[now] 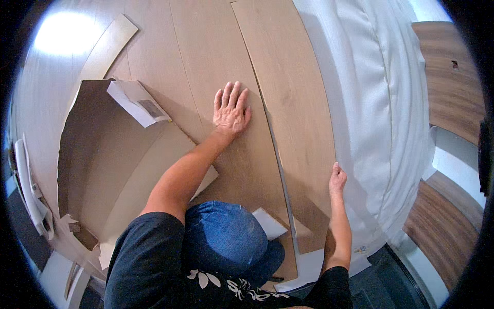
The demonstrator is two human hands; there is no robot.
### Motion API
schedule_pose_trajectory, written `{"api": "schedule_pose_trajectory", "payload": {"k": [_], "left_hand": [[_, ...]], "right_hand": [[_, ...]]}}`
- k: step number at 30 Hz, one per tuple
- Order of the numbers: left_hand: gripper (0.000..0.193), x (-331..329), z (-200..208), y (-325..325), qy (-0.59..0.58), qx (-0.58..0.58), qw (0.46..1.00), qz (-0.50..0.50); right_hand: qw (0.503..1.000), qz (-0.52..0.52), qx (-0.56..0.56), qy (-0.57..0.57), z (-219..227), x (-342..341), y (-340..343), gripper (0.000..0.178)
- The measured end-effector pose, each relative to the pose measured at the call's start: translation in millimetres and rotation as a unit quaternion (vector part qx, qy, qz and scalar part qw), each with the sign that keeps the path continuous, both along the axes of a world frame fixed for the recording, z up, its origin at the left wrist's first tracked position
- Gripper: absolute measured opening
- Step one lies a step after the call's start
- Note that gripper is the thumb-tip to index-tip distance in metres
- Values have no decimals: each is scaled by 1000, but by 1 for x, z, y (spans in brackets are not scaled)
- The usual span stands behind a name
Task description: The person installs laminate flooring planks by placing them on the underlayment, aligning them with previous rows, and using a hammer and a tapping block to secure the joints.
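My left hand (pixel 230 110) lies flat with its fingers spread on the laid light-wood floor (pixel 182 56), near the edge of the last row. Beside that edge is a long loose floor plank (pixel 298 103), with a dark narrow gap along much of its left side. My right hand (pixel 337 180) is closed on the plank's right long edge, thumb on top; the fingers underneath are hidden. My bent knee in blue denim (pixel 224 234) rests over the floor between my arms.
White underlay sheeting (pixel 378 113) spreads wrinkled right of the plank. Wood-fronted furniture (pixel 450 77) borders the far right. On the left lies an opened cardboard wrapper (pixel 103 149) with a white paper sheet (pixel 138 102); a pale strip (pixel 110 46) lies beyond. A small white piece (pixel 270 224) is beside my knee.
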State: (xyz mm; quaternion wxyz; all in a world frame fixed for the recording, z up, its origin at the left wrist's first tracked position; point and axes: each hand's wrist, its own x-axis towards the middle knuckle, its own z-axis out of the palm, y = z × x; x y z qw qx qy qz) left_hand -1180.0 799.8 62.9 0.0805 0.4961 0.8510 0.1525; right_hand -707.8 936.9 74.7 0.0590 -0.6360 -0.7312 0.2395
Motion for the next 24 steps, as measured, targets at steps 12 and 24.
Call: {"api": "schedule_pose_trajectory", "payload": {"k": [12,24], "left_hand": [[65,1,13,5,-30,-63,997,-19],[68,-2,5,0,-42,-40,998,-17]], "right_hand": [[998,-7,32,-51,22,-23,-24,61],[996,-5,28,-90,70,-37,-45,52]]}}
